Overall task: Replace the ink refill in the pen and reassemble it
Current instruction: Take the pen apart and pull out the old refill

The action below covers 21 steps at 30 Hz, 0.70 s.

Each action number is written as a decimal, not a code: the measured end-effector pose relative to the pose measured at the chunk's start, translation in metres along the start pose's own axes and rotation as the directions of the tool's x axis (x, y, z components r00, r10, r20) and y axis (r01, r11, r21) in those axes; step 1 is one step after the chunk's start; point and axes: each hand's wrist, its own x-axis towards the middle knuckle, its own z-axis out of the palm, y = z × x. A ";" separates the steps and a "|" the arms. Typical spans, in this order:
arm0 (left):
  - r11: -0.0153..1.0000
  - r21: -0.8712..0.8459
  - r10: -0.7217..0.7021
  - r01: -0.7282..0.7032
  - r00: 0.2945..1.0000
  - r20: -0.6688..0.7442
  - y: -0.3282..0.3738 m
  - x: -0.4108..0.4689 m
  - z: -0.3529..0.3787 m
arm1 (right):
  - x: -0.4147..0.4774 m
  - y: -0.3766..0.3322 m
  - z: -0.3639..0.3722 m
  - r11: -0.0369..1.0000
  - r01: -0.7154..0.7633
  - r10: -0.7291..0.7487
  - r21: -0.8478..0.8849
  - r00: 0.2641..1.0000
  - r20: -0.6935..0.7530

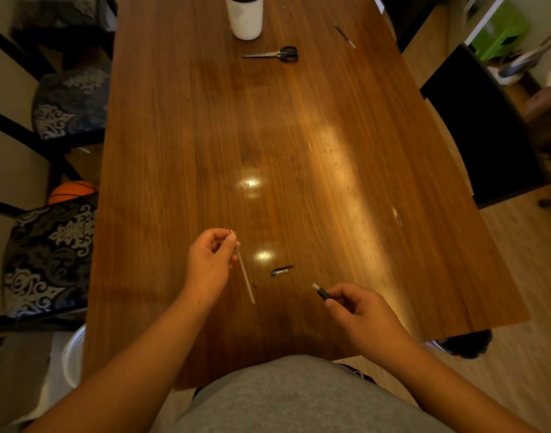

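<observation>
My left hand (210,260) pinches a thin pale ink refill (245,276) near its tip, so the refill slants down and to the right above the wooden table (268,135). My right hand (358,310) grips a black pen barrel (322,292), whose clear open end points up and left. Between my hands a small black pen part with a clip (282,270) lies on the table. A tiny dark piece (255,285) rests just beside the refill's lower half.
Black-handled scissors (274,54) and a white cylindrical container (244,15) sit at the far end. Another pen or refill (344,35) lies at the far right. Patterned chairs (49,254) stand left, a dark chair (480,126) right.
</observation>
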 end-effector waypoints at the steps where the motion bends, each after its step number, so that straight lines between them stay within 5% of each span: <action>1: 0.998 0.066 -0.017 0.016 1.000 0.013 -0.007 0.001 -0.003 | 0.000 0.001 0.000 1.000 -0.008 0.008 -0.001 1.000 0.004; 11: 0.910 0.383 -0.182 0.156 0.983 0.032 -0.060 0.008 0.004 | 0.003 0.018 0.000 0.997 -0.079 0.078 0.011 0.996 0.036; 21: 0.753 0.658 -0.052 0.004 0.997 0.053 -0.067 0.021 0.018 | 0.004 0.030 -0.002 0.995 -0.096 0.096 -0.004 0.995 0.010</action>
